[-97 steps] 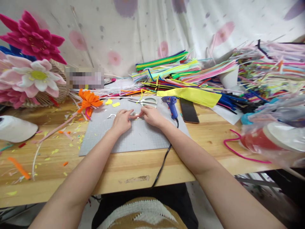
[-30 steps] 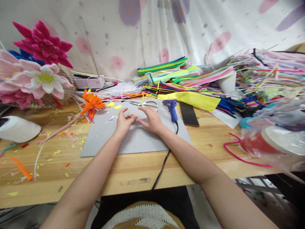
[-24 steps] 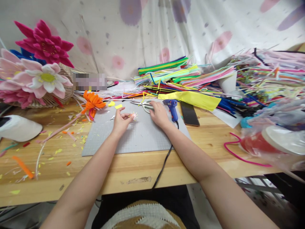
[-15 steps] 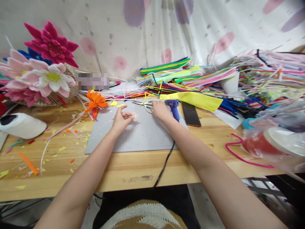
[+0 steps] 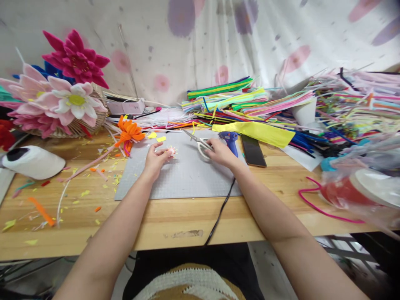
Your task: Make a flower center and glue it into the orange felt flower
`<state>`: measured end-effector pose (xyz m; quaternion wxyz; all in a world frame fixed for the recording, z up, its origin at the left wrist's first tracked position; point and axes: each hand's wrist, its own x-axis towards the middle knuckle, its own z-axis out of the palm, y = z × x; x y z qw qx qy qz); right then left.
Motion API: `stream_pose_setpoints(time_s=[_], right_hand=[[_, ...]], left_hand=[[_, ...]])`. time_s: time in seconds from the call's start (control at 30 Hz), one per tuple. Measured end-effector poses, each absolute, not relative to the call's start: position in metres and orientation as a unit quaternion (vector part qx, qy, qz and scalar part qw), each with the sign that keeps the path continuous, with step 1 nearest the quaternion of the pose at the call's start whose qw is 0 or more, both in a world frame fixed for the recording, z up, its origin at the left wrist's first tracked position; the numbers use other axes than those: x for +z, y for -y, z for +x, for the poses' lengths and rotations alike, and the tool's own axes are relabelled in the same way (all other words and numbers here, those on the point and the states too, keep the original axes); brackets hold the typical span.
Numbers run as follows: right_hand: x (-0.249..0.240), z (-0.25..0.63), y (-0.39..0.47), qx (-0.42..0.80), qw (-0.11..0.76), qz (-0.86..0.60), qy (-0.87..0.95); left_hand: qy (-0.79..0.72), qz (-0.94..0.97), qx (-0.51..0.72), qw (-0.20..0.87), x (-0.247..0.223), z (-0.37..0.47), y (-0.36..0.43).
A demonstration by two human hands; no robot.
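Between the thumb and fingers of my left hand [image 5: 156, 160] is a small pale pink, spiky piece [image 5: 172, 152], like a flower centre, held above the left part of the grey cutting mat [image 5: 181, 183]. My right hand [image 5: 221, 151] grips the white-handled scissors [image 5: 200, 143] by their handles; the blades point left and away from me. Just behind my right hand lies a blue glue gun [image 5: 231, 139], partly covered by it. Yellow scraps [image 5: 161, 139] rest at the mat's far left edge.
An orange fuzzy flower [image 5: 128, 132] lies left of the mat, near a basket of fuzzy flowers [image 5: 75, 100]. Bundles of pipe cleaners [image 5: 225, 100] line the back. A phone [image 5: 253, 151] and yellow sheet [image 5: 259, 132] sit right; a black cord [image 5: 220, 212] crosses the front edge.
My right hand has picked up the scissors and drawn them toward me and to the right. The pink piece in my left hand has turned slightly. The view has shifted a little.
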<state>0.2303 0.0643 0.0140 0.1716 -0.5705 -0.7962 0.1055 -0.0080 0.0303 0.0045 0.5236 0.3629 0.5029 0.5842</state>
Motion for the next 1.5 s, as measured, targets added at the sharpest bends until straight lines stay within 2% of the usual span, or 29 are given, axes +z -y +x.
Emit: stream_pose_setpoints(time_s=[0.13, 0.33, 0.63, 1.5], right_hand=[[0.009, 0.231, -0.059, 0.098, 0.233, -0.534, 0.807], [0.009, 0.216, -0.051, 0.02, 0.173, -0.464, 0.868], [0.007, 0.22, -0.053, -0.018, 0.124, -0.46, 0.879], [0.007, 0.22, -0.052, -0.028, 0.107, -0.463, 0.879]], left_hand=[[-0.493, 0.361, 0.595, 0.522, 0.003, -0.011, -0.031], [-0.474, 0.39, 0.579, 0.538, -0.001, -0.019, -0.029], [-0.467, 0.431, 0.554, 0.537, -0.005, -0.019, -0.031], [-0.473, 0.439, 0.547, 0.534, -0.005, -0.019, -0.03]])
